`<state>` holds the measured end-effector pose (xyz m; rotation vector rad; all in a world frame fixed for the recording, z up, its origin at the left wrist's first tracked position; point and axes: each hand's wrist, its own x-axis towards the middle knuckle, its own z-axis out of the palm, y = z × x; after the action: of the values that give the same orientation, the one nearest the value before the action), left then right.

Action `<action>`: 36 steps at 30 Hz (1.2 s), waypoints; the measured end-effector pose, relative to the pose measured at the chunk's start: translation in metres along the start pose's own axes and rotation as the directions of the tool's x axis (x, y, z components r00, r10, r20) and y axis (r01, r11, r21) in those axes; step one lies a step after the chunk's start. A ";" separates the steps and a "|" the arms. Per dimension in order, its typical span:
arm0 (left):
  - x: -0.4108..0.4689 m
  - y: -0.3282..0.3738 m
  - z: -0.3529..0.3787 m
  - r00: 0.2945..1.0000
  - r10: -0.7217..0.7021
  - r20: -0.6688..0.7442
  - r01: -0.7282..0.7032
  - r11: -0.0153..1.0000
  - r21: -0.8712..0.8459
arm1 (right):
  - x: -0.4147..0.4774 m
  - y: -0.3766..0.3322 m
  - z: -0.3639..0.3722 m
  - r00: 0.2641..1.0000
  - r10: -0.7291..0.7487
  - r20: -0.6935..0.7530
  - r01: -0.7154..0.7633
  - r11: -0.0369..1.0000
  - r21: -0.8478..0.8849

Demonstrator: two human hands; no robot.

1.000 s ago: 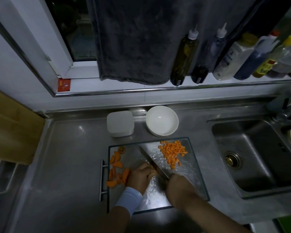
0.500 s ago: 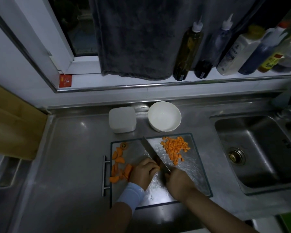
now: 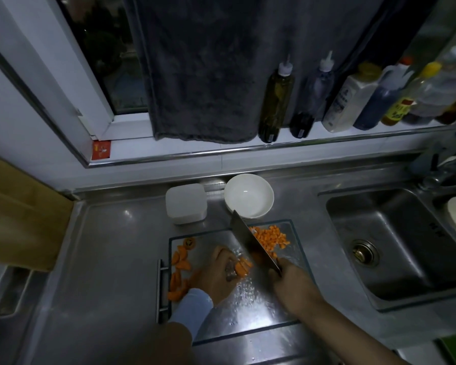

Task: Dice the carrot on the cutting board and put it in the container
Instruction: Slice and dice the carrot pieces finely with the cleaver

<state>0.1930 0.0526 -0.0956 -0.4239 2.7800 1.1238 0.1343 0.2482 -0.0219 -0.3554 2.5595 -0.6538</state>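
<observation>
While carrot (image 3: 241,267) strips, stiff and probably slick, are being pinched under the left hand (image 3: 217,275), a knife (image 3: 253,246) is being gripped by the right hand (image 3: 292,283).

The view holds one glass cutting board (image 3: 263,312), one cleaver (image 3: 250,242), one white bowl (image 3: 248,198), one white square container (image 3: 185,203), one pile of diced carrot (image 3: 270,237), one steel sink (image 3: 395,248), one hanging grey towel (image 3: 208,69), two hands, and at least seven bottles on the sill.
</observation>
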 end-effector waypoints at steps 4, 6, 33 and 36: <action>0.011 0.006 -0.005 0.982 0.173 0.080 -0.183 0.974 0.131 | -0.001 0.004 0.000 1.000 -0.012 -0.008 0.012 1.000 -0.011; 0.014 0.007 -0.004 0.974 0.193 0.118 -0.211 0.962 0.171 | -0.002 0.007 0.002 1.000 -0.017 -0.026 0.017 0.999 -0.030; -0.020 0.004 0.006 0.982 0.191 -0.012 -0.184 0.961 0.208 | -0.007 0.007 0.025 0.995 -0.090 0.042 0.092 0.995 -0.042; -0.018 0.004 0.006 0.976 0.215 -0.035 -0.207 0.965 0.157 | -0.005 0.006 0.026 0.995 -0.080 0.057 0.082 0.995 -0.048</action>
<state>0.2087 0.0632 -0.0939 -0.1440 2.9873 0.9383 0.1512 0.2451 -0.0431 -0.4895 2.5238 -0.6013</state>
